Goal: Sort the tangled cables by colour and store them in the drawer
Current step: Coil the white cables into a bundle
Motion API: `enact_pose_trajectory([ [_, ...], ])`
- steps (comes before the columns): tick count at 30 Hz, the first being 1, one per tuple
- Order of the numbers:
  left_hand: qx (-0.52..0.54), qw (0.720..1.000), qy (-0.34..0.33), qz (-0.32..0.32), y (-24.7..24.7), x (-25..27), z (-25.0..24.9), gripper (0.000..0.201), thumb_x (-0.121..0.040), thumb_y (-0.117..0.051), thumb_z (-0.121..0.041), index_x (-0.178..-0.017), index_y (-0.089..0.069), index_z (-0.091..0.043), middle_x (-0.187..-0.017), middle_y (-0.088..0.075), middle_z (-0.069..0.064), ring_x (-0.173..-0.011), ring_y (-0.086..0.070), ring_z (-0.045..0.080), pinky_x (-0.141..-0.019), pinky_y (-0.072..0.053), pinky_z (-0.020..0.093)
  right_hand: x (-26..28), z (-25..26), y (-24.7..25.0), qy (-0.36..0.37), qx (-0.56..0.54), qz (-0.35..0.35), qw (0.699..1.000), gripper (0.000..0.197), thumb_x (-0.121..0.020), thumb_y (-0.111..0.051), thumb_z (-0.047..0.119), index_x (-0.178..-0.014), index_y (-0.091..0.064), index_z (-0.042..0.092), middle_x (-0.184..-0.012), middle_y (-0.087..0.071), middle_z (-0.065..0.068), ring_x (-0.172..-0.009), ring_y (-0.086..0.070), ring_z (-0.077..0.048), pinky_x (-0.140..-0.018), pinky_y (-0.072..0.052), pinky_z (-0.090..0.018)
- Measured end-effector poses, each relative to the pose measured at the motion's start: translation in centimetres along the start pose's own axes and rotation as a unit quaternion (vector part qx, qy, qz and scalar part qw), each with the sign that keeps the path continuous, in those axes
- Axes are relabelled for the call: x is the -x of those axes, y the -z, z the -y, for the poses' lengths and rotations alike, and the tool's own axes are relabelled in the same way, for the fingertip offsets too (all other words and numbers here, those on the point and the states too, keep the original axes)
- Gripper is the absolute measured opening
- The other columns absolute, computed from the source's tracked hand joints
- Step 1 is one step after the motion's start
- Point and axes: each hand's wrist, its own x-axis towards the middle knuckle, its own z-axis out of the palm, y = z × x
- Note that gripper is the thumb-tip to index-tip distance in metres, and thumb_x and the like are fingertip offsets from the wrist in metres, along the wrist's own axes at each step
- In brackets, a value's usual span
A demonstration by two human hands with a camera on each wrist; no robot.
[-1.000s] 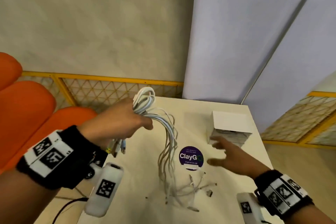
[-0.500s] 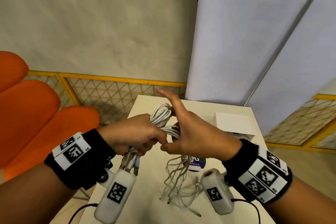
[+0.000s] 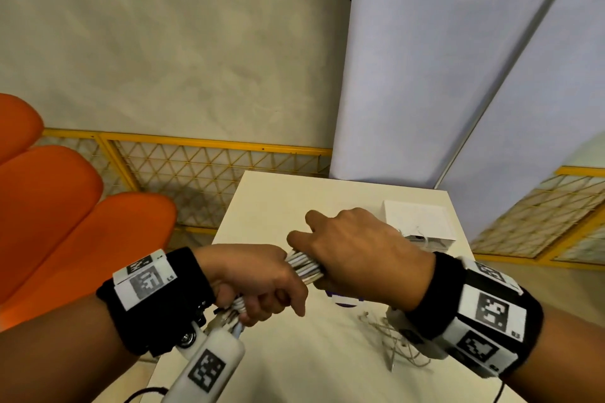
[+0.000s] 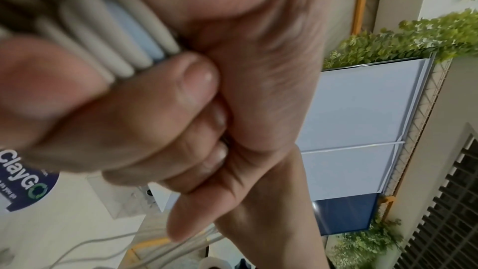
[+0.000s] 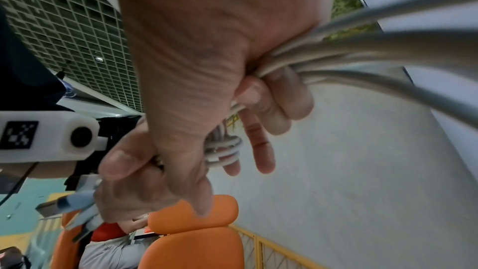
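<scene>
A bundle of white cables (image 3: 304, 267) runs level between my two hands above the table. My left hand (image 3: 262, 285) grips one end, and the plugs (image 3: 229, 317) stick out below its fist. My right hand (image 3: 347, 255) is curled round the bundle right beside it. In the right wrist view the right hand's fingers (image 5: 271, 99) wrap the cables (image 5: 349, 54), with the left hand (image 5: 145, 171) and the plugs (image 5: 75, 206) below. The left wrist view shows the cables (image 4: 116, 34) close up. Loose cable ends (image 3: 396, 347) trail on the table. The white drawer box (image 3: 419, 222) stands at the far right.
The cream table (image 3: 278, 206) carries a round ClayGo sticker (image 3: 343, 301), mostly hidden under my right wrist. Orange seats (image 3: 65, 222) stand to the left. A yellow mesh fence (image 3: 203, 167) runs behind, with pale panels (image 3: 442, 75) at the back right.
My right hand came from near the drawer box to the bundle and now grips it. Both hands have dropped lower, and the cables are drawn straight between them.
</scene>
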Motion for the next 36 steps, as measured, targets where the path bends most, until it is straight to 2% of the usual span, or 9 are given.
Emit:
enact_pose_trajectory([
  [3,-0.019,1.0,0.004,0.008,-0.5,-0.2,-0.1,0.04,-0.075,-0.07,-0.012,-0.062,-0.033,-0.021,-0.054,-0.026,0.003,-0.041,-0.019,0.015,-0.045,-0.022,0.021,0.3,-0.1,-0.4,0.015,-0.009,-0.019,1.0,0.029,-0.087,-0.063,0.046,-0.096,-0.055,0.02,-0.076,-0.06,-0.001,-0.055,-0.043,-0.022,-0.053,-0.031,-0.03],
  [8,-0.055,0.998,0.002,0.016,-1.2,-0.4,0.0,0.038,-0.078,-0.069,-0.013,-0.061,-0.035,-0.02,-0.054,-0.027,0.004,-0.041,-0.021,0.015,-0.046,-0.026,0.024,1.0,0.2,-1.0,0.036,0.035,-0.018,0.999,0.037,-0.065,-0.08,0.043,-0.059,-0.05,0.021,-0.046,-0.05,0.003,-0.043,-0.021,-0.02,-0.047,-0.02,-0.024],
  [12,-0.059,0.997,-0.048,0.031,-1.6,-0.9,0.2,0.034,-0.085,-0.073,-0.012,-0.063,-0.046,-0.013,-0.049,-0.037,0.005,-0.037,-0.036,0.016,-0.057,-0.052,0.031,1.1,0.2,-0.7,0.053,0.034,0.006,0.998,0.044,-0.057,-0.079,0.034,-0.054,-0.037,0.021,-0.043,-0.047,0.002,-0.04,-0.022,-0.023,-0.045,-0.021,-0.023],
  [16,-0.02,0.99,-0.108,0.087,-2.0,-0.7,-0.3,0.016,-0.081,-0.078,-0.015,-0.068,-0.068,-0.013,-0.064,-0.063,0.008,-0.055,-0.061,0.021,-0.066,-0.055,0.034,1.1,0.9,-0.5,0.086,0.029,0.046,0.995,0.041,-0.071,-0.074,0.038,-0.054,-0.041,0.022,-0.046,-0.055,0.002,-0.037,-0.04,-0.022,-0.046,-0.026,-0.023],
  [19,0.024,0.987,-0.126,0.092,-2.5,-1.1,-0.5,0.016,-0.078,-0.077,-0.01,-0.069,-0.064,-0.013,-0.06,-0.057,0.004,-0.051,-0.056,0.015,-0.062,-0.056,0.032,1.2,1.1,-0.1,0.073,0.02,0.045,0.996,0.05,-0.075,-0.075,0.045,-0.053,-0.036,0.021,-0.045,-0.055,0.002,-0.036,-0.039,-0.022,-0.046,-0.023,-0.023],
  [23,0.028,0.993,-0.118,-0.004,-3.6,-1.4,-1.0,0.036,-0.079,-0.072,0.0,-0.07,-0.042,-0.018,-0.053,-0.027,0.001,-0.043,-0.024,0.013,-0.043,-0.029,0.023,1.7,0.6,0.4,0.059,0.036,0.057,0.996,0.027,-0.078,-0.073,0.032,-0.063,-0.055,0.019,-0.057,-0.061,0.001,-0.047,-0.054,-0.023,-0.047,-0.025,-0.026],
  [26,-0.024,0.982,-0.139,-0.126,-3.8,-1.4,-1.8,0.025,-0.078,-0.072,-0.004,-0.069,-0.05,-0.011,-0.049,-0.036,0.003,-0.041,-0.029,0.017,-0.045,-0.027,0.026,2.9,-0.5,1.3,0.003,0.003,0.035,0.999,0.026,-0.06,-0.082,0.029,-0.071,-0.061,0.02,-0.052,-0.054,0.003,-0.043,-0.053,-0.02,-0.047,-0.023,-0.025],
  [29,-0.068,0.963,-0.161,-0.207,-3.3,-1.2,-2.4,0.024,-0.075,-0.077,-0.02,-0.072,-0.056,-0.01,-0.049,-0.042,0.002,-0.04,-0.035,0.019,-0.045,-0.031,0.028,3.3,-2.2,2.4,-0.022,-0.082,0.014,0.996,0.017,-0.084,-0.065,0.031,-0.096,-0.058,0.021,-0.07,-0.054,0.004,-0.066,-0.049,-0.022,-0.058,-0.03,-0.029],
  [36,-0.07,0.936,-0.155,-0.308,-2.3,-1.0,-2.7,0.038,-0.083,-0.07,-0.047,-0.085,-0.054,-0.013,-0.053,-0.045,-0.005,-0.043,-0.041,0.015,-0.049,-0.038,0.027,4.9,-6.5,3.9,-0.121,-0.299,0.058,0.945,0.054,-0.084,-0.069,0.057,-0.065,-0.048,0.011,-0.054,-0.039,0.003,-0.05,-0.034,-0.011,-0.051,-0.031,-0.031],
])
